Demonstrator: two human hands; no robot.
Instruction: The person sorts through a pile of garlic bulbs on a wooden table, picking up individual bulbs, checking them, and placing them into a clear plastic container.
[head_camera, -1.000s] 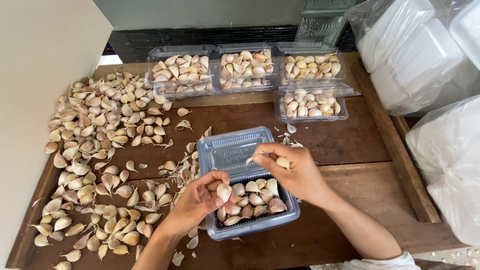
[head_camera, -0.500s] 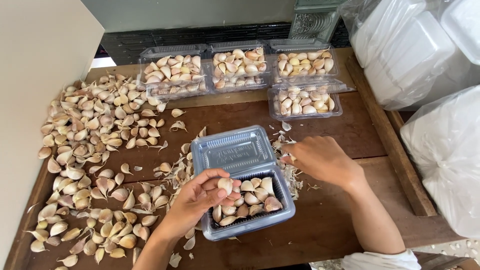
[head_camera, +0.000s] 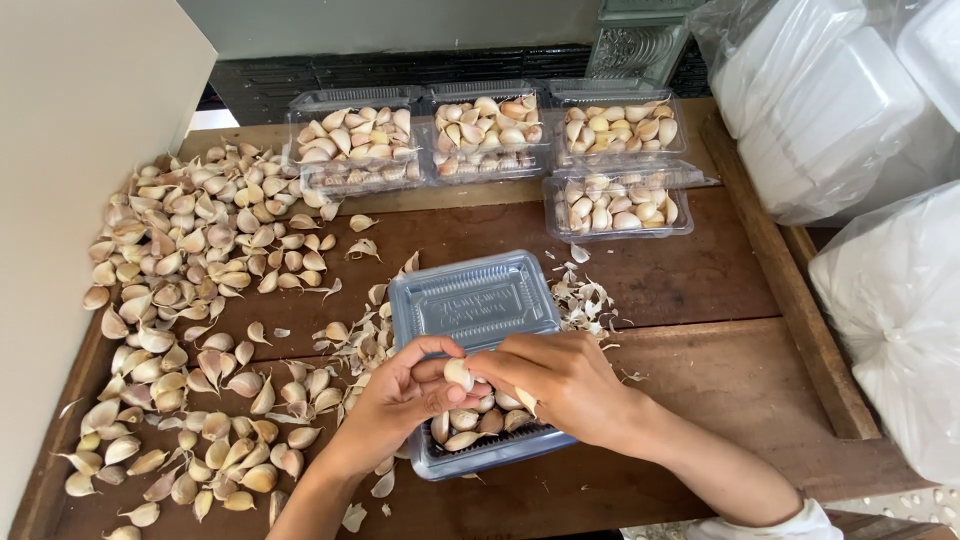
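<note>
- The left hand (head_camera: 395, 400) and the right hand (head_camera: 560, 385) meet over the near half of an open clear plastic box (head_camera: 480, 350). Both are curled nearly closed, and together they pinch one garlic clove (head_camera: 458, 373) between the fingertips, just above the cloves inside the box.
- To do this step well, I think it is best to keep the clove low over the box, so that it falls inside if it slips, and to grip it lightly, because the skin is thin and dry.
- The box is partly filled with cloves; its hinged lid (head_camera: 475, 300) lies open and flat behind it, with nothing in it.
- Loose dry skins (head_camera: 590, 300) lie on the wooden table (head_camera: 700, 360) beside the lid.
- To the left, a wide pile of loose cloves (head_camera: 190, 300) covers the table.
- Farther away, four closed boxes (head_camera: 480, 135) are full of cloves: three in a row, one (head_camera: 618, 205) in front on the right.
- At the far right stand bags of white foam trays (head_camera: 830, 110).
</note>
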